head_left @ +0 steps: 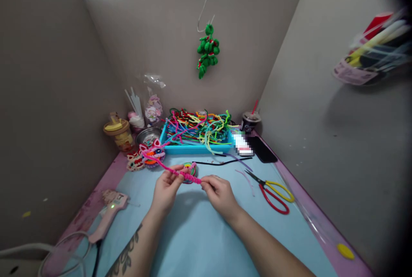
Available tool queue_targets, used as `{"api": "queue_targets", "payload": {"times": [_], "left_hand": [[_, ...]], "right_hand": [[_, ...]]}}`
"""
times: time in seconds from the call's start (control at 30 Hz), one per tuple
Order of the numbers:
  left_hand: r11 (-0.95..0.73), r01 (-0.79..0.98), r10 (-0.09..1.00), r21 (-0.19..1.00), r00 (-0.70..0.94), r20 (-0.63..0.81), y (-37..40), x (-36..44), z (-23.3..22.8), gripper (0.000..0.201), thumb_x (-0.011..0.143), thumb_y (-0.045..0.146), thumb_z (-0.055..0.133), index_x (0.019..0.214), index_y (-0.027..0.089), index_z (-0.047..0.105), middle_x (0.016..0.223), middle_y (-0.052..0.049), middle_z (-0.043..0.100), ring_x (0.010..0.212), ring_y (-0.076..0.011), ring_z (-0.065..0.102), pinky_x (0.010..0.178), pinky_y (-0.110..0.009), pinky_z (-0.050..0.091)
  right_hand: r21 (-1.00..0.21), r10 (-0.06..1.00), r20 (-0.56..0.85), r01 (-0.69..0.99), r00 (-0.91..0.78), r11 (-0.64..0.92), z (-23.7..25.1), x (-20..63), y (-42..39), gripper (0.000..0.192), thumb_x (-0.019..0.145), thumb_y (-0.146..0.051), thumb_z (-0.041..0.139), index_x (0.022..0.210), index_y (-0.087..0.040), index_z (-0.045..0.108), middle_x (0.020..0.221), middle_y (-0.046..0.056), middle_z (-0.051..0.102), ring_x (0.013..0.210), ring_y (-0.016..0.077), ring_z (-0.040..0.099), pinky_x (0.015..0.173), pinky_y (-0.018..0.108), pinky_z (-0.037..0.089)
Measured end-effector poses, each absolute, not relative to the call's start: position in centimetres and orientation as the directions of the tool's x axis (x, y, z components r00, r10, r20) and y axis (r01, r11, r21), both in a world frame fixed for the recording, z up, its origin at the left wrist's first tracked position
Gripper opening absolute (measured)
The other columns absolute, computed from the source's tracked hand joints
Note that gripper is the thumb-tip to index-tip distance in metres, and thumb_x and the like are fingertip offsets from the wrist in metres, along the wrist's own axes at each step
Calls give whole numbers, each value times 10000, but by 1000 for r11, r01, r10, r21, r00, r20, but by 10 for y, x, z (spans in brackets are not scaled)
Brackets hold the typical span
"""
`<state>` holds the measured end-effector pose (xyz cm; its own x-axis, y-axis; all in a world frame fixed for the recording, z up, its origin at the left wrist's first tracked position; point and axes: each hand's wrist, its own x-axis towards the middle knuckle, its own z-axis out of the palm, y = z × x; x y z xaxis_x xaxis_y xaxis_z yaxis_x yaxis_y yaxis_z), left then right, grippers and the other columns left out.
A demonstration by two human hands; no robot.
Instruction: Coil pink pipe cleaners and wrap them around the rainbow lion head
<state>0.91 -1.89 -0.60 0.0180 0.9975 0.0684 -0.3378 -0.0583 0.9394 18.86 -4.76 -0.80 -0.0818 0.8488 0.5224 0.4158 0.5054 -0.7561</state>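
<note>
Glue gun [110, 215] left, scissors [265, 184] right

Over the counter [110, 176], the hands [222, 194] hold a strip [192, 178] between them; behind stands a tray [193, 150] with pipe cleaners [182, 130] in it. Left of the tray sit a bowl [139, 140] and, farther left, a jar [124, 140]; right of it, a drink cup [249, 125], with a phone [264, 150] in front.

Our left forearm [141, 242], tattooed, reaches in from seven o'clock, our right forearm [267, 238] from five; our left hand [165, 189] and right hand [222, 194] pinch near the dial's centre, just apart.
</note>
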Motion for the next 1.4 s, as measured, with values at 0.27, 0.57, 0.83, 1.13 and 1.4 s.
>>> {"api": "queue_targets", "payload": {"times": [0.27, 0.57, 0.83, 1.13, 1.4], "left_hand": [[-86, -244, 995, 966, 22, 94, -20, 11, 2, 392, 672, 358, 769, 965, 131, 643, 910, -120, 746, 875, -243, 701, 800, -338, 548], [-240, 123, 971, 963, 25, 239, -14, -6, 14, 211, 670, 349, 730, 800, 187, 764, 721, -54, 740, 691, -215, 678, 694, -305, 547], [-223, 108, 975, 969, 27, 222, -16, -4, 16, 251, 711, 373, 701, 842, 162, 736, 709, -51, 716, 650, -176, 646, 632, -257, 523], [-114, -32, 993, 993, -9, 114, -9, -17, 14, 287, 614, 381, 791, 713, 139, 669, 693, -41, 698, 629, -146, 626, 628, -254, 516], [-28, -374, 999, 927, -40, 14, -9, -7, 11, 573, 583, 390, 817, 1046, 166, 566, 784, -47, 736, 735, -187, 704, 748, -329, 543]], "right_hand": [[-763, 861, 506, 436, -59, 478, -8, 187, -46, 158, 862, -205, 520, 824, -186, 673, 743, 36, 685, 687, 156, 623, 651, 241, 465], [-790, 922, 376, 490, -88, 369, -10, 196, -40, 179, 865, -193, 503, 790, -194, 666, 702, 16, 668, 658, 152, 610, 614, 235, 438], [-733, 888, 428, 510, -169, 450, -11, 197, -39, 174, 871, -194, 499, 916, -206, 667, 850, 45, 690, 796, 176, 635, 731, 272, 473], [-727, 913, 375, 562, -157, 395, -11, 212, -33, 174, 860, -184, 481, 823, -200, 650, 794, 34, 659, 752, 168, 606, 690, 267, 450], [-803, 923, 348, 456, -164, 384, -2, 202, -38, 154, 834, -161, 499, 763, -191, 632, 708, -1, 629, 665, 135, 562, 616, 228, 414]]}}
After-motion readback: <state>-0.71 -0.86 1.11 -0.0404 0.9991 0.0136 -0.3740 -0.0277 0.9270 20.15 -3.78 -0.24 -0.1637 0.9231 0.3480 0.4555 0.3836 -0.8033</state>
